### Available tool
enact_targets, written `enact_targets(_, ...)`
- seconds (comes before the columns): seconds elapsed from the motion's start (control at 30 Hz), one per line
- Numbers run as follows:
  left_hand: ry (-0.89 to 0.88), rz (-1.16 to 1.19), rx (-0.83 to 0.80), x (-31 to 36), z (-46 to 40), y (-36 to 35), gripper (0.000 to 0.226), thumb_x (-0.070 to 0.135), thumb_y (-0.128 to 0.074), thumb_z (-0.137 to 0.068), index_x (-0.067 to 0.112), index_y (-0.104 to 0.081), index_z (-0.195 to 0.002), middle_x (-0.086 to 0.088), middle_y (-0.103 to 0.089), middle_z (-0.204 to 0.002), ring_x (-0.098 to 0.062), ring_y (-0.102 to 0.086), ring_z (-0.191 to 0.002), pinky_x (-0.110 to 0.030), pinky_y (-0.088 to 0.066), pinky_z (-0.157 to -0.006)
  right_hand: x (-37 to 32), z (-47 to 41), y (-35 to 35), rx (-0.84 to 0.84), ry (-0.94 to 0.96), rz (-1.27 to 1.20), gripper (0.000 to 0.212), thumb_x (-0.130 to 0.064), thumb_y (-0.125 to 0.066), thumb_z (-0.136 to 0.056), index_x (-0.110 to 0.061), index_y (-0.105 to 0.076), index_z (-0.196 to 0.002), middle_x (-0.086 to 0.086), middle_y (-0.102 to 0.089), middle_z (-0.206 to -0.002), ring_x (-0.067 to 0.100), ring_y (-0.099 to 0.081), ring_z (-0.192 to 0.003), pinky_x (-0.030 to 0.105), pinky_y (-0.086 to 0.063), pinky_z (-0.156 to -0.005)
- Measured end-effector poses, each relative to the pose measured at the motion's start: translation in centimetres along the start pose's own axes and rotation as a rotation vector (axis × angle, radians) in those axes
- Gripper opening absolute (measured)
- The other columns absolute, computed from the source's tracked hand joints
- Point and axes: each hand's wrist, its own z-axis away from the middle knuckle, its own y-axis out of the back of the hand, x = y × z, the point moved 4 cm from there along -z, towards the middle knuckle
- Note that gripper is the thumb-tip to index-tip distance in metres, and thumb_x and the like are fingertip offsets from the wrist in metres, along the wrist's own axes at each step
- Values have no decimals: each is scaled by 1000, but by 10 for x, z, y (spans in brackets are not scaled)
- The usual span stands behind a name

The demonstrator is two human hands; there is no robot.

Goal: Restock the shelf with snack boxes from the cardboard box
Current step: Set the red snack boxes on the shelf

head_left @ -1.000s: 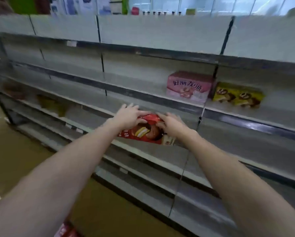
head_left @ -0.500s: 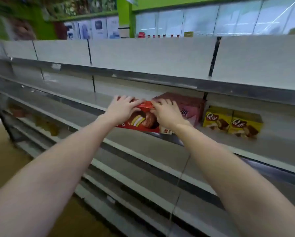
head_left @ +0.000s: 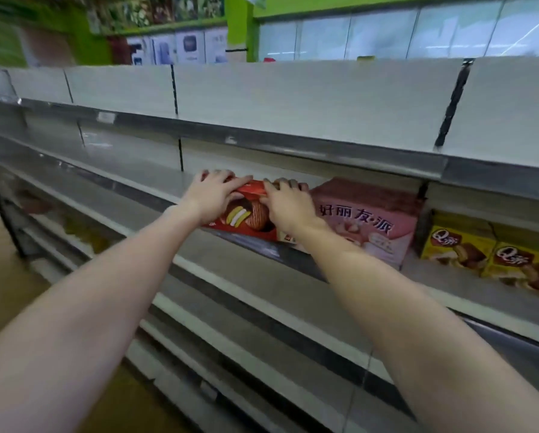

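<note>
Both hands gripped one red snack box (head_left: pixel 249 218) between them, arms stretched forward to the shelf (head_left: pixel 155 179). The left hand (head_left: pixel 213 195) lay over the box's left end, its fingers curled across the top edge and the thumb reaching along the front toward the middle. The right hand (head_left: pixel 288 204) covered the box's right end in the same way, fingers hooked over the top, thumb pointing inward, so that the two thumbs came near each other above the printed picture of a chocolate-coated cake. The box stood with its front face toward the camera, its lower edge at the front lip of the shelf; whether it rested fully on the board or was partly held up could not be told.

Just beside the right hand, on its outer side, stood a pink snack box (head_left: pixel 366 220) with Chinese characters on its face, touching or nearly touching the red one. Farther out past that, beyond a dark upright post, two yellow snack boxes (head_left: pixel 493 254) sat side by side on the same level. Out from the left hand the shelf board ran bare grey toward the far end. Above the hands hung the metal edge of the next board up (head_left: pixel 293 145), and below the forearms lay lower boards (head_left: pixel 262 295) in steps. Some blurred items (head_left: pixel 84 232) sat low beyond the left forearm.
</note>
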Motion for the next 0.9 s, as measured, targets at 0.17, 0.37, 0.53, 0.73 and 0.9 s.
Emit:
enact_targets(0.17, -50, 35, -38, -53, -44, -38, 47, 47, -30, -104, 43, -30, -150, -7, -44, -146, -29, -41, -133, -45, -24, -109, -17, -66, -40, -97, -89, -46, 50, -38, -37, -103, -22, -33, -150, 12, -45, -144, 35, -43, -128, 50, -30, -106)
enact_targets(0.37, -152, 92, -28, -87, -97, -93, 53, 53, -16, -100, 41, -38, -147, -2, -54, -137, -27, -50, -123, -42, -32, -101, -14, -115, -58, -157, -60, 80, 71, -69, -56, -82, -20, -49, -133, 7, -57, -130, 30, -53, -116, 40, -36, -93)
enact_targets(0.53, -290, 178, -14, -86, -138, -110, 60, 53, -15, -94, 37, -44, -144, -4, -56, -136, -31, -47, -121, -43, -32, -100, 6, -133, -71, -143, -133, 119, 82, -68, -69, -73, -25, -45, -139, 6, -58, -131, 30, -53, -120, 41, -38, -96)
enact_targets(0.73, -367, 294, 3, -69, -161, -132, 79, 74, -21, -81, 35, -38, -147, -5, -50, -143, -32, -43, -128, -46, -29, -102, 21, -138, -93, -71, -310, 270, 91, -66, -74, -68, -22, -43, -142, 5, -55, -137, 28, -50, -127, 45, -34, -108)
enact_targets(0.9, -383, 211, 70, -65, -171, -151, 101, 64, -73, -65, 28, -32, -150, -9, -41, -148, -33, -37, -133, -49, -25, -107, 25, -140, -102, -49, -385, 325, 85, -58, -74, -72, -23, -43, -143, 4, -48, -144, 28, -42, -134, 46, -26, -113)
